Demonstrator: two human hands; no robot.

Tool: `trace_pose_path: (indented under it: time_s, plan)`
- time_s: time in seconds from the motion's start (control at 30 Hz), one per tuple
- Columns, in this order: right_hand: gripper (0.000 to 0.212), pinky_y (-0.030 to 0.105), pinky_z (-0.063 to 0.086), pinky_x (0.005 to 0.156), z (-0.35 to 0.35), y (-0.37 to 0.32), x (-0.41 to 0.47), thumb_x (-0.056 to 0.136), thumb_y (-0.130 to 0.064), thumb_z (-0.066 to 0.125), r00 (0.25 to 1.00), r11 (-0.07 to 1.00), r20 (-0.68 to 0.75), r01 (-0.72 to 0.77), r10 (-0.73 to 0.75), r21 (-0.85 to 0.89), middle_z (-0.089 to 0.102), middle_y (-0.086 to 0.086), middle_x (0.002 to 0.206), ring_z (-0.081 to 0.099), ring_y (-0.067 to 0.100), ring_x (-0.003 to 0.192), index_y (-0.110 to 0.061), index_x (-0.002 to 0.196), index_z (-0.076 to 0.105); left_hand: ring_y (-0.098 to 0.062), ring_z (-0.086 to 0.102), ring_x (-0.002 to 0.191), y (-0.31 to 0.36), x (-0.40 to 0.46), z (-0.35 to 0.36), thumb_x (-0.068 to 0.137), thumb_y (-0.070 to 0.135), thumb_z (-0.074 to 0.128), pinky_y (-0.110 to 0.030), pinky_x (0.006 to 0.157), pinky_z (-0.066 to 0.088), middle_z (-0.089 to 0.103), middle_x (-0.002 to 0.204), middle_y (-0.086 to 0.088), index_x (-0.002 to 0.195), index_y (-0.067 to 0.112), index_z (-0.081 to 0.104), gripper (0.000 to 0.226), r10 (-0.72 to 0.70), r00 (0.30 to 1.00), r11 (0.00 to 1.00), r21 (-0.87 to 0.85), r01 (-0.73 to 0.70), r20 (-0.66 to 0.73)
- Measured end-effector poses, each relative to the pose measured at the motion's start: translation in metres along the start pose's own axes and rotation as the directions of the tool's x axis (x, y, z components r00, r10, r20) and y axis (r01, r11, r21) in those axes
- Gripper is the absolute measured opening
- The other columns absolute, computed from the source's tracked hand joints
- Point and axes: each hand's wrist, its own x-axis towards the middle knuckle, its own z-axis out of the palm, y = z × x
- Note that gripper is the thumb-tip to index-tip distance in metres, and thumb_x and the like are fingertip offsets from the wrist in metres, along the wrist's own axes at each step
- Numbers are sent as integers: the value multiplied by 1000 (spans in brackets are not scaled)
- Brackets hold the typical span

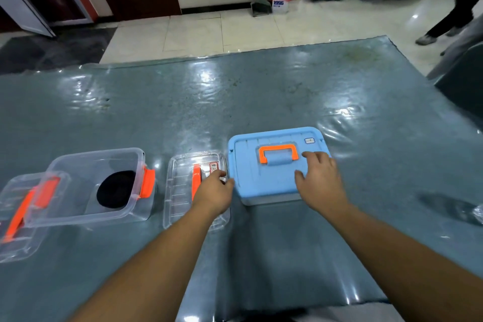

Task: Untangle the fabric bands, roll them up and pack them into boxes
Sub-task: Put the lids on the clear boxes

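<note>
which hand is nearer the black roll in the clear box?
Left. The left hand is at the blue box's left edge, right of the black roll; the right hand rests on its lid, farther right.

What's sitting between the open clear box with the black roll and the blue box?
In the head view, a clear lid with an orange handle lies flat between the open clear box and the blue box; the left hand reaches over it.

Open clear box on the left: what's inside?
The open clear box holds one black rolled band, lying against its right wall. A loose clear lid leans across the box's left end, blurring that corner, so anything there cannot be confirmed.
</note>
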Motion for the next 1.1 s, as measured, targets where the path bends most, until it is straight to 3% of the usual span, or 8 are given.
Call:
trace_pose_path:
  time_s: [0.1, 0.33, 0.5, 0.77, 1.1]
  plan:
    - [50, 49, 41, 108, 6, -20, -21, 96, -29, 59, 990, 996, 102, 94, -93, -1, 52, 12, 141, 45, 35, 130, -16, 143, 51, -26, 68, 103, -9, -18, -4, 103, 38, 54, -35, 92, 54, 69, 123, -3, 137, 20, 59, 40, 9, 1000, 998, 68, -8, -17]
    - [49, 43, 42, 106, 22, -66, -62, 100, -31, 52, 917, 946, 249, 323, -312, -2, 54, 7, 137, 47, 30, 128, -19, 146, 45, -29, 66, 113, -40, -66, -24, 96, 39, 55, -41, 97, 55, 64, 135, -2, 135, 27, 60, 41, 0, 999, 981, 191, 10, -53]
    - [46, 42, 45, 106, 50, -82, -93, 99, -29, 54, 861, 925, 339, 363, -378, 110, 58, 10, 136, 51, 31, 127, -16, 143, 50, -29, 62, 121, -67, -108, -32, 97, 35, 55, -40, 102, 52, 62, 136, -7, 135, 20, 60, 41, -35, 996, 963, 262, 57, -86]
    - [48, 42, 47, 105, 85, -96, -136, 99, -30, 50, 790, 942, 519, 319, -327, 108, 57, 13, 140, 51, 33, 130, -16, 144, 48, -28, 56, 131, -133, -155, -44, 99, 36, 54, -40, 107, 48, 54, 146, -6, 145, 21, 53, 49, -159, 983, 934, 309, 181, -95]
    - [36, 38, 50, 98, 133, -184, -125, 96, -27, 57, 852, 969, 462, 234, -246, 85, 70, 15, 123, 62, 36, 118, -9, 127, 61, -32, 57, 128, -214, -131, -106, 100, 33, 51, -42, 106, 48, 57, 142, -9, 139, 19, 56, 42, -135, 987, 940, 304, 157, -92]
